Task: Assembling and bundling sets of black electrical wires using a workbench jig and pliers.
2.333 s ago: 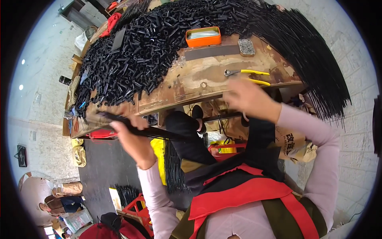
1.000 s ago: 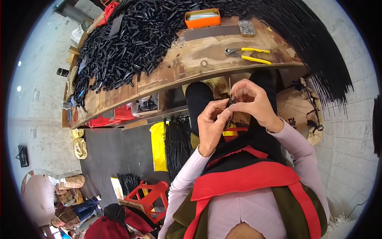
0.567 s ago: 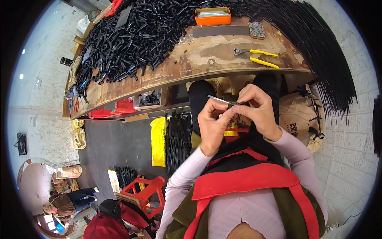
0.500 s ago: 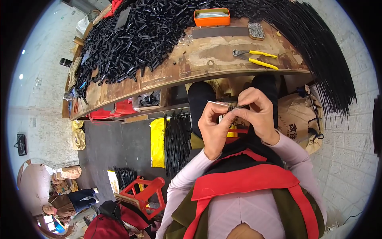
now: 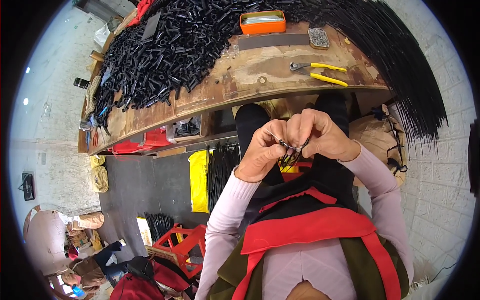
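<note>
Above my lap, both hands are raised close together at a small, thin black piece (image 5: 286, 145). My left hand (image 5: 261, 152) pinches its left end between thumb and fingers. A thin, pale needle-like rod (image 5: 272, 134) also shows in that hand. My right hand (image 5: 320, 134) has its fingers curled in a pinch at the other end of the black piece. Dark thin strands (image 5: 289, 160) hang just below the fingertips. The fingers hide much of what is held, so its exact kind is unclear. Yellow-handled pliers (image 5: 320, 71) lie on the wooden bench (image 5: 240, 75) beyond my hands.
A large heap of short black tubes (image 5: 165, 55) covers the bench's left. An orange tin (image 5: 263, 22), a flat grey strip (image 5: 274, 41) and a small speckled block (image 5: 318, 38) sit toward the back. Long black rods (image 5: 410, 75) overhang at right. A red stool (image 5: 187, 245) stands lower left.
My hands have shifted: the left wrist has moved left and the hand has turned, and the right has lifted slightly. The pale rod shows less, and dark strands now hang below the fingers.
</note>
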Motion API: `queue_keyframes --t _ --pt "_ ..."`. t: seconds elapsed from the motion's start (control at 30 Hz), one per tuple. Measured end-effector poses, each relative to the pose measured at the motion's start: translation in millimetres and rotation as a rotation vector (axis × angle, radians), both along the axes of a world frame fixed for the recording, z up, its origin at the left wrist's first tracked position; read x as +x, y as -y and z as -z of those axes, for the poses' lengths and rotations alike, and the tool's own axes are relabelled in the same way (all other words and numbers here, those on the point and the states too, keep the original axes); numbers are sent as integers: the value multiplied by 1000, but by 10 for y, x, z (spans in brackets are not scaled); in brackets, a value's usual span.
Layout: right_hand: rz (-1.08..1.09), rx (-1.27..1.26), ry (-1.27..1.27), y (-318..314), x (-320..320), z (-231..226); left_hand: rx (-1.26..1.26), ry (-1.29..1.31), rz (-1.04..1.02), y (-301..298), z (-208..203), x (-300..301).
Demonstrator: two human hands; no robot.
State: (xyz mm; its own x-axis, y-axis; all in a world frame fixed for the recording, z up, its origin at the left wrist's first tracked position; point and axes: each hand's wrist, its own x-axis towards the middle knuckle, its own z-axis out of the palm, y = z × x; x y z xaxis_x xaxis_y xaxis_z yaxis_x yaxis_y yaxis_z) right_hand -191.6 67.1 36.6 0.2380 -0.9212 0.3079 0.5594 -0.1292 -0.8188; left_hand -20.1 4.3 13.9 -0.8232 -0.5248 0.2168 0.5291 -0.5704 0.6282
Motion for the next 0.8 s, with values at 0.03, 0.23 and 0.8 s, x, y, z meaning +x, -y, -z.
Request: queue_keyframes --t 0.03,0.23,0.8 --pt "49 7 -17 -14 -7 -12 -10 -11 9 0 -9 3" --pt "192 -30 -104 -146 -52 121 -273 496 -120 -46 -45 174" --pt "568 -104 -1035 615 -1189 -168 -202 496 -271 346 48 -86"
